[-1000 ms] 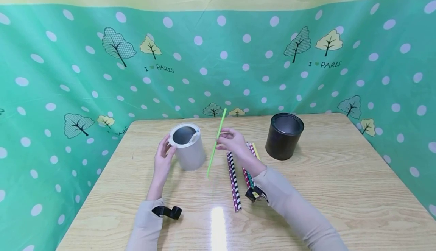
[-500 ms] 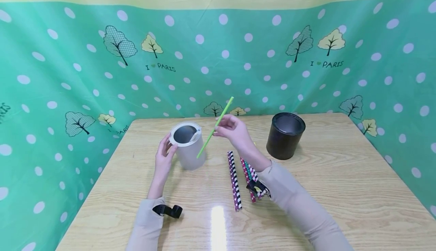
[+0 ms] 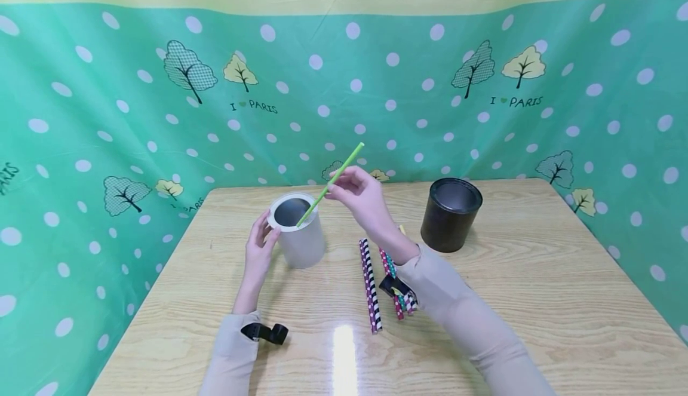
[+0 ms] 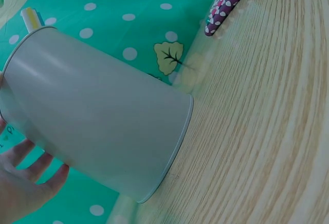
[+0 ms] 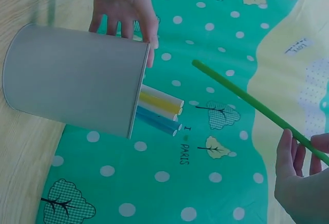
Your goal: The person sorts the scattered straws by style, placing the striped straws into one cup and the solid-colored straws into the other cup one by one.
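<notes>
My left hand (image 3: 259, 251) holds the side of a white can (image 3: 303, 246) near its rim, thumb in front. The can stands upright on the table. White, yellow and blue straws (image 5: 160, 103) stick out of its mouth in the right wrist view. Between thumb and fingertips my right hand (image 3: 366, 200) pinches a green straw (image 3: 346, 164), tilted with its lower end towards the can. That end overlaps the rim in the head view, but the right wrist view shows it apart from the can's mouth.
A black can (image 3: 450, 217) stands at the back right. Striped and dotted straws (image 3: 371, 288) lie mid-table, and more patterned straws (image 3: 399, 307) lie partly under my right forearm. A green dotted cloth (image 3: 403, 73) hangs behind the wooden table (image 3: 537, 300).
My right hand has risen and moved slightly left with the green straw, which tilts more now. Its lower end has come from beside the white can to above the rim. My left hand stays put.
</notes>
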Available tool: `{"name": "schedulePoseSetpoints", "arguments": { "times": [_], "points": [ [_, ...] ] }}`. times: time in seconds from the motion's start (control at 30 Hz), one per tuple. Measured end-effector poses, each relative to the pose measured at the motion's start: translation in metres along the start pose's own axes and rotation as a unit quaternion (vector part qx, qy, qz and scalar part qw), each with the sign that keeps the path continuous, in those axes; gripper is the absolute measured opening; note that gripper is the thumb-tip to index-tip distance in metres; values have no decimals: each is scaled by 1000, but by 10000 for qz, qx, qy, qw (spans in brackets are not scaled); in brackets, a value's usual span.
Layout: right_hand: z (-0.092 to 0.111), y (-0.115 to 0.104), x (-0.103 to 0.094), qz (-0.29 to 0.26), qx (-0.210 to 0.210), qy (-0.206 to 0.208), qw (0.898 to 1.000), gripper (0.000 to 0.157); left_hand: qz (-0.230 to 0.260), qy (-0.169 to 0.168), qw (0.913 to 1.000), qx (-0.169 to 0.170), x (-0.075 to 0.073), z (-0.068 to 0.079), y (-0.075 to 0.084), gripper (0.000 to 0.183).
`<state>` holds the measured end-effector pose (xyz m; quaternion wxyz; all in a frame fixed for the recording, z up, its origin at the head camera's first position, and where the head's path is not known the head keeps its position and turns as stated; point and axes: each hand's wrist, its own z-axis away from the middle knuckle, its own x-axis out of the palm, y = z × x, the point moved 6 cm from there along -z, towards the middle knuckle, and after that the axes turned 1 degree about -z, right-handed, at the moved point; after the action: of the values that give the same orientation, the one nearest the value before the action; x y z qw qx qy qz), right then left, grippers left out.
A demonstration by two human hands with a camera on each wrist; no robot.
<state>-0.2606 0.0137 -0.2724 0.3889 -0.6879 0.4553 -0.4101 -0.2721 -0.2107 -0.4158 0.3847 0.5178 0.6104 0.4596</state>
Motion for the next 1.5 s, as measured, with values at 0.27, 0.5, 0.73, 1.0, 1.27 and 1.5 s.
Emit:
{"name": "schedulePoseSetpoints", "arguments": {
  "times": [0.27,0.5,0.73,1.0,1.27,1.5],
  "points": [
    [-8,4,4,369,-237,18,9990,23,41,19,10000,19,2,-1,0,47],
    [-11,13,4,673,-273,56,9973,23,9,-7,10000,-46,3,0,1,48],
    [-14,20,7,931,-225,-21,9954,23,26,19,10000,-46,3,1,-1,48],
    [-7,11,11,1171,7,-179,9930,23,-16,34,10000,-45,2,1,-2,48],
    [-8,32,-12,1328,48,-72,9911,25,-9,117,9999,106,1,2,2,48],
    [3,30,-41,1719,0,-114,9851,24,-356,418,9974,476,3,7,30,42]
  ]
}}
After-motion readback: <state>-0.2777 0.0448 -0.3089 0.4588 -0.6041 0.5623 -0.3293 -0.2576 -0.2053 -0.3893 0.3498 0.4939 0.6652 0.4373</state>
